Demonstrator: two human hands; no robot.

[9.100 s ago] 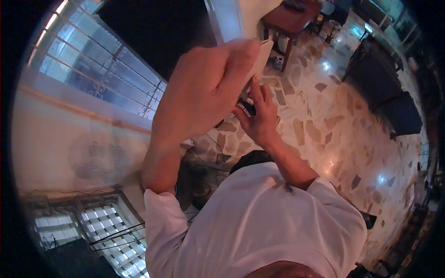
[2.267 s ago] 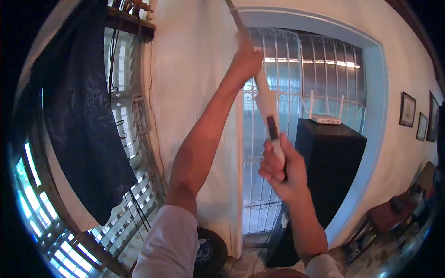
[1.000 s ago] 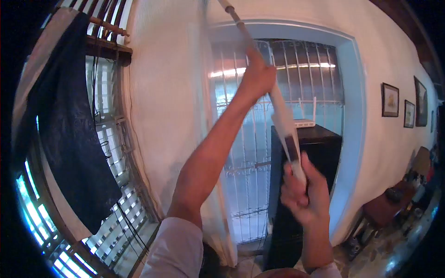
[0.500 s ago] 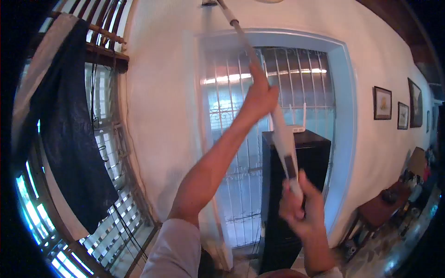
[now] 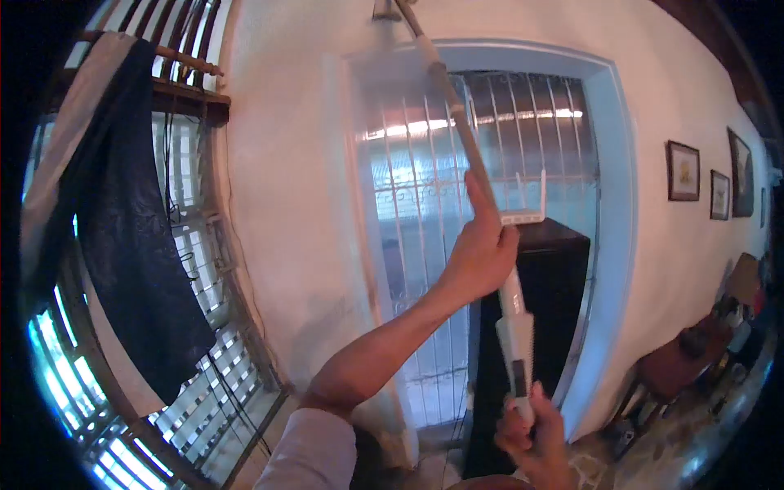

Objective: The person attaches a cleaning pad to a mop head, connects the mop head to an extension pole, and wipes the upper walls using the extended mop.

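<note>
A long-handled pole tool slants up across the view, with a pale shaft and a white handle section bearing a dark patch. My left hand is wrapped round the middle of the pole, its index finger lying along the shaft. Lower down, my right hand grips the end of the white handle. At the top edge, the tool's small head is against or close to the wall; part of it is cut off, so its kind cannot be made out.
A barred doorway with a pale blue frame stands ahead. In it is a tall black cabinet carrying a white router. Dark cloth hangs at left by louvred windows. Framed pictures and a wooden table are at right.
Both hands have moved down with the pole, my left hand also a little to the right. More of the tool's head now shows at the top.
</note>
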